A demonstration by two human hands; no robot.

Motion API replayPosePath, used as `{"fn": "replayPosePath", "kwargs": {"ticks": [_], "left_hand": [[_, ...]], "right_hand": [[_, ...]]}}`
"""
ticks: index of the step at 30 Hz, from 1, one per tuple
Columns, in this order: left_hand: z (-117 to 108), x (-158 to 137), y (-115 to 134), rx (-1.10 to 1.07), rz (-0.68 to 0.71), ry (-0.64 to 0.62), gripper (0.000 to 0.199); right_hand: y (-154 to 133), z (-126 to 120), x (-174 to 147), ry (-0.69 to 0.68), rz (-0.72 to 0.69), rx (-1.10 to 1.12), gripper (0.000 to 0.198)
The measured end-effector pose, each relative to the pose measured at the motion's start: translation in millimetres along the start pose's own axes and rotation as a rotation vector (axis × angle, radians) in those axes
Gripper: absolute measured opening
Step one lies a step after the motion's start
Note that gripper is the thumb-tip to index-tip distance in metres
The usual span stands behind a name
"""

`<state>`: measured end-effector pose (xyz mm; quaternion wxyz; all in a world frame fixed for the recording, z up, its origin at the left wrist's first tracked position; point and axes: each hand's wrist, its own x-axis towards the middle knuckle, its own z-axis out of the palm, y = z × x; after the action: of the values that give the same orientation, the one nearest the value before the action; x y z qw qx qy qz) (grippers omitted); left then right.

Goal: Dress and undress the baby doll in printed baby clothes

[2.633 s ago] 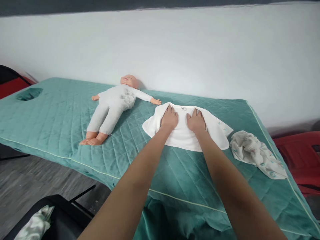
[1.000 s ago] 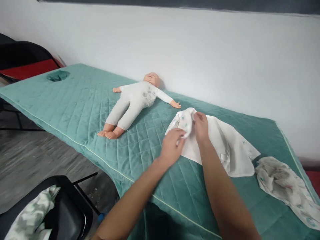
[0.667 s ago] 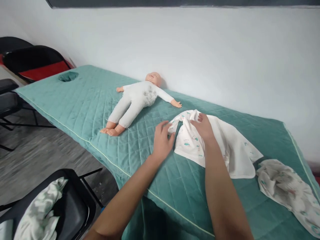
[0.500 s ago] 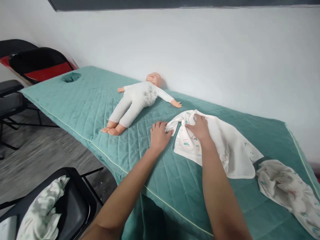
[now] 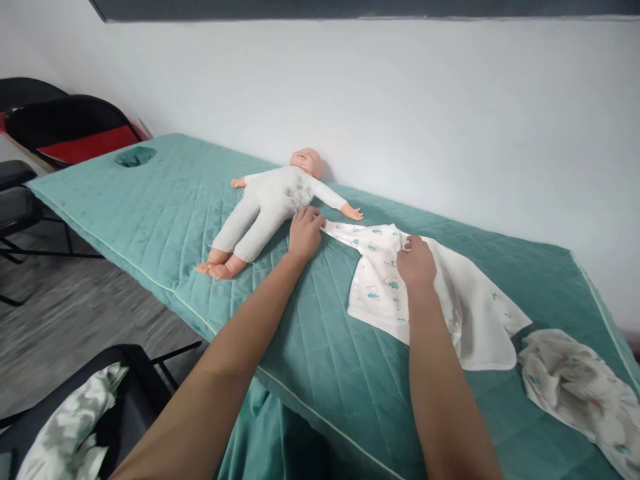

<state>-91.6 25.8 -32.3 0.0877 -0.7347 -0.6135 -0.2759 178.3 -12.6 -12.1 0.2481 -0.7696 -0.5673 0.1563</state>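
A small white baby shirt [image 5: 379, 267] with green and red prints lies spread on the green quilted bed cover [image 5: 320, 327]. My left hand [image 5: 306, 233] pinches the end of its left sleeve, which is pulled out straight. Closed on the cloth near the neckline is my right hand [image 5: 417, 261]; its forearm hides part of the shirt. The plain white inside of the shirt shows to the right. Just beyond my left hand, a baby doll [image 5: 273, 200] in a white body lies on its back, arms spread, with a grey patch at its side.
A crumpled printed cloth [image 5: 580, 387] lies at the bed's right end. Another patterned cloth [image 5: 70, 420] rests on a black chair [image 5: 135, 393] at lower left. More black chairs [image 5: 70, 123] stand by the far left end, near a hole [image 5: 135, 157] in the cover. A white wall [image 5: 450, 120] runs behind.
My left hand has moved up and away with the sleeve end, so the sleeve is now stretched straight. My right hand has shifted slightly right and closed on the shirt's neckline.
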Motion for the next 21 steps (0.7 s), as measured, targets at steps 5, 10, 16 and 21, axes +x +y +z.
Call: {"fn": "replayPosePath", "kwargs": {"ticks": [5,10,16,21], "left_hand": [[-3.8,-12.8,8.4,-0.009,0.013,-0.040,0.036],[-11.7,-36.3,37.9,-0.149,0.236,-0.077,0.038],[-12.8,-51.2,60.6,-0.169,0.235,-0.262,0.039],[-20.7,-63.4,66.6,-0.210,0.207,-0.172,0.035]], "right_hand": [[-4.8,2.3,-1.2,-0.024,-0.055,-0.037,0.053],[-3.7,9.4,0.0,-0.020,-0.098,-0.118,0.055],[-2.9,14.8,1.1,0.069,-0.071,-0.100,0.038],[-0.7,13.3,3.9,0.082,0.008,0.007,0.040]]}}
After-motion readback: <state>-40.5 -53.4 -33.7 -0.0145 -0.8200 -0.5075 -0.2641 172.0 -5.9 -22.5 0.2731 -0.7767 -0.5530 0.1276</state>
